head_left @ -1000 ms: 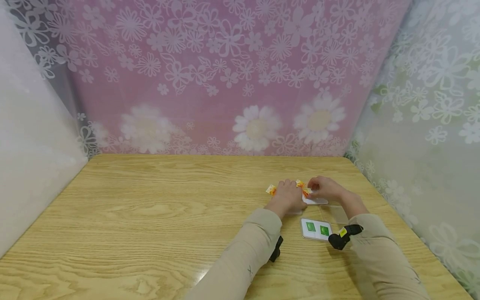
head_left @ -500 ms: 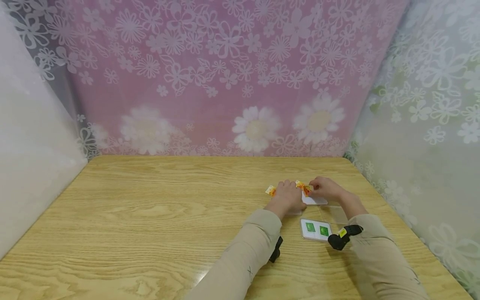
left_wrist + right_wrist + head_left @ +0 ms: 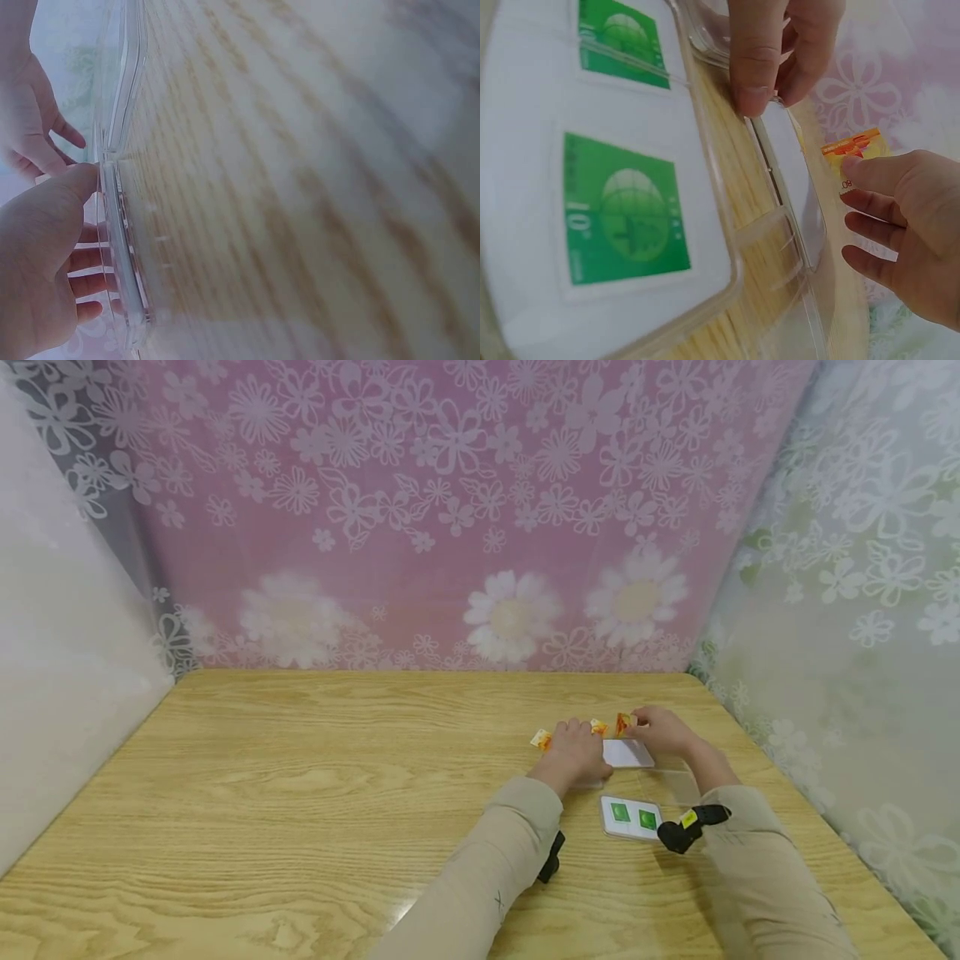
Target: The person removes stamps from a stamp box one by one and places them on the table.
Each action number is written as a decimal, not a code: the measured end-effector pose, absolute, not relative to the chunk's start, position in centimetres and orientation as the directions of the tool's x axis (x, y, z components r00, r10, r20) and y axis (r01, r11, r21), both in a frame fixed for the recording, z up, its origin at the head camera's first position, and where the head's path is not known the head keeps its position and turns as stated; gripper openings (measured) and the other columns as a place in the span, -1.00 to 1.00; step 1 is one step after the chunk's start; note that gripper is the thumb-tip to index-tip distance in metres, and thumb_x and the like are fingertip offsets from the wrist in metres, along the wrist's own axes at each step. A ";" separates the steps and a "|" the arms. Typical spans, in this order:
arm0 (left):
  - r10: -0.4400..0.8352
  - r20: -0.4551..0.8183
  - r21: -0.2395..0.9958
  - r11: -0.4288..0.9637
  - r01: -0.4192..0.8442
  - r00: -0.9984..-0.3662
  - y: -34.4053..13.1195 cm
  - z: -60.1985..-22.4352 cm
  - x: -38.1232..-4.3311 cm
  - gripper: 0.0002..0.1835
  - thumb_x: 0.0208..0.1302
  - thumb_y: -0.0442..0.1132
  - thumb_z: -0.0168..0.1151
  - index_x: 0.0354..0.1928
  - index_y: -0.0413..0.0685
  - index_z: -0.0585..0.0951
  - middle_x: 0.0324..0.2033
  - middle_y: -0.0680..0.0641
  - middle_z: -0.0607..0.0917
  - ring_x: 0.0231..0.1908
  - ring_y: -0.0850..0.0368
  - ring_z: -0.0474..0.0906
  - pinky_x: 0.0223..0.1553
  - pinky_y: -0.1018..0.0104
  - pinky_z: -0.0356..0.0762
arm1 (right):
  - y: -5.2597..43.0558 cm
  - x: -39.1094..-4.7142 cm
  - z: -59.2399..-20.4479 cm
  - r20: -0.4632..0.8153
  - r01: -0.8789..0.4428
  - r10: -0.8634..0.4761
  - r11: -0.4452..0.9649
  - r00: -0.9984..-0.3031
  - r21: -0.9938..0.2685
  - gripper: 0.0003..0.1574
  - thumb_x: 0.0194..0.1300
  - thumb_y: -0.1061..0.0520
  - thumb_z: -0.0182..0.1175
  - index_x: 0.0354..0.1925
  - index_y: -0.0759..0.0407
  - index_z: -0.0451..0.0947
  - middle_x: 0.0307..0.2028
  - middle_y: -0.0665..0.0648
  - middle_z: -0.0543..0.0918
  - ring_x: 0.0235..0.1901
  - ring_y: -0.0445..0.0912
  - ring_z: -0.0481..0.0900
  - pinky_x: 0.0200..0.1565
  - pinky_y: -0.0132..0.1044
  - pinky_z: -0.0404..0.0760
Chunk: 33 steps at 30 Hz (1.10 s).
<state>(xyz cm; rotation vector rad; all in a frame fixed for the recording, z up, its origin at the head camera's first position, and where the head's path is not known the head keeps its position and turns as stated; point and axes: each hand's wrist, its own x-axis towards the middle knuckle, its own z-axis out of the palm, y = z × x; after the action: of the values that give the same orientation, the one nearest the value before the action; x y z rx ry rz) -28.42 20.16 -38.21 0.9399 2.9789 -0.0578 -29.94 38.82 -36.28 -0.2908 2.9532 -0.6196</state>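
Right wrist view: right hand [image 3: 916, 225] pinches orange stamp [image 3: 866, 144]!
Left hand [image 3: 572, 753] grips white-lined case [image 3: 628, 754]; clear box [image 3: 526, 187] holds green stamps [image 3: 626, 214].

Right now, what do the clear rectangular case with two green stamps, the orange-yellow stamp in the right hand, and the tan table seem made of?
Clear case: probably glossy plastic; transparent, with bright edges.
Held stamp: likely paper, finish unclear; it looks thin and printed.
Tan table: wood or laminate; grain shows, glare suggests a smooth coating.

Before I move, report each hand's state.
Left hand: holding a clear plastic case.
Right hand: pinching an orange-yellow stamp.
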 end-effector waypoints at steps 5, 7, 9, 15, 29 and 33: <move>0.573 -0.026 -0.029 0.818 0.574 -0.819 20.1 -38.2 -28.6 -0.50 0.22 0.29 0.01 0.05 0.17 0.54 -0.11 0.10 0.46 -0.10 0.18 0.30 0.03 0.26 0.22 | 39.1 -29.9 -36.0 -0.079 -0.120 -0.179 0.871 -0.981 -0.476 -0.72 0.38 0.15 0.01 -0.21 0.42 0.44 -0.44 0.16 0.46 -0.44 -0.05 0.35 -0.39 -0.22 0.34; 0.574 -0.027 -0.025 0.818 0.574 -0.819 20.1 -38.1 -28.6 -0.49 0.22 0.29 0.01 0.05 0.17 0.54 -0.09 0.10 0.46 -0.07 0.17 0.30 0.04 0.25 0.22 | 39.2 -29.9 -35.9 -0.096 -0.087 -0.157 0.855 -0.983 -0.512 -0.75 0.40 0.16 -0.01 -0.28 0.37 0.42 -0.49 0.12 0.40 -0.46 -0.07 0.31 -0.40 -0.23 0.30; 0.574 -0.029 -0.024 0.818 0.575 -0.818 20.0 -38.1 -28.6 -0.49 0.23 0.29 0.00 0.05 0.16 0.54 -0.08 0.10 0.46 -0.06 0.17 0.30 0.06 0.25 0.21 | 39.2 -29.9 -35.9 -0.109 -0.059 -0.140 0.838 -0.984 -0.542 -0.75 0.41 0.16 -0.02 -0.25 0.38 0.41 -0.52 0.09 0.36 -0.48 -0.08 0.29 -0.40 -0.24 0.28; 0.570 -0.030 -0.017 0.821 0.571 -0.821 19.9 -38.0 -28.6 -0.50 0.23 0.29 0.01 0.03 0.15 0.55 -0.08 0.10 0.46 -0.07 0.17 0.29 0.06 0.26 0.21 | 39.4 -30.1 -36.2 -0.135 -0.015 -0.110 0.827 -0.985 -0.562 -0.74 0.41 0.14 -0.03 -0.29 0.36 0.39 -0.62 0.03 0.25 -0.57 -0.12 0.21 -0.46 -0.26 0.24; 0.577 -0.023 0.000 0.816 0.578 -0.816 20.1 -38.3 -28.6 -0.50 0.22 0.29 0.04 0.03 0.15 0.55 -0.10 0.10 0.46 -0.08 0.17 0.29 0.05 0.25 0.20 | 39.7 -30.9 -37.1 -0.137 0.001 -0.081 0.859 -0.987 -0.512 -0.68 0.35 0.13 0.03 -0.54 0.22 0.30 -0.65 0.02 0.25 -0.59 -0.11 0.23 -0.47 -0.27 0.24; 0.577 -0.028 0.003 0.817 0.577 -0.816 20.1 -38.4 -28.5 -0.50 0.21 0.29 0.04 0.02 0.16 0.55 -0.11 0.11 0.46 -0.10 0.17 0.28 0.03 0.26 0.20 | 39.8 -30.9 -37.3 -0.159 0.027 -0.064 0.858 -0.985 -0.513 -0.68 0.33 0.11 0.06 -0.53 0.21 0.32 -0.65 0.01 0.24 -0.59 -0.11 0.23 -0.47 -0.27 0.23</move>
<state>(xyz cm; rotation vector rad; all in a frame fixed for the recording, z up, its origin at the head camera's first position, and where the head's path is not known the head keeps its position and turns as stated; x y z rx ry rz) -28.50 20.13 -38.37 0.9425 2.9677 -0.0089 -30.95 39.83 -37.29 -0.0283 2.8625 -0.7941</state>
